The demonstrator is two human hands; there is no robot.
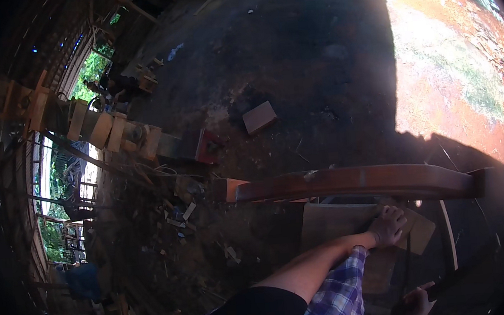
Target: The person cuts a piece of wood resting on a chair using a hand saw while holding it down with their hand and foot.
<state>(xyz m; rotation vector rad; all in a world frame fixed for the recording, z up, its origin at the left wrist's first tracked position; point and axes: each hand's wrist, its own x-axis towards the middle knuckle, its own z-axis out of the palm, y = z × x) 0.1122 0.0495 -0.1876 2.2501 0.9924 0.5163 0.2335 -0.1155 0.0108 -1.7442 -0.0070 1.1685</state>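
Note:
A long, gently curved reddish-brown wooden rail runs across in front of me, part of a wooden frame. Just below it, my left hand lies over flat brown boards, fingers bent and drawn together; whatever is under them is hidden. Beneath that forearm hangs purple plaid cloth. Nearer the lower edge, my right hand is closed in deep shade, its grip on something dark that I cannot make out. A thin wooden slat stands right of my left hand.
A pale brown block lies on the dark floor ahead, with a red object left of it. Scrap wood litters the left floor. A bench with wooden pieces stands further left, a person beyond. Sunlit earth lies right.

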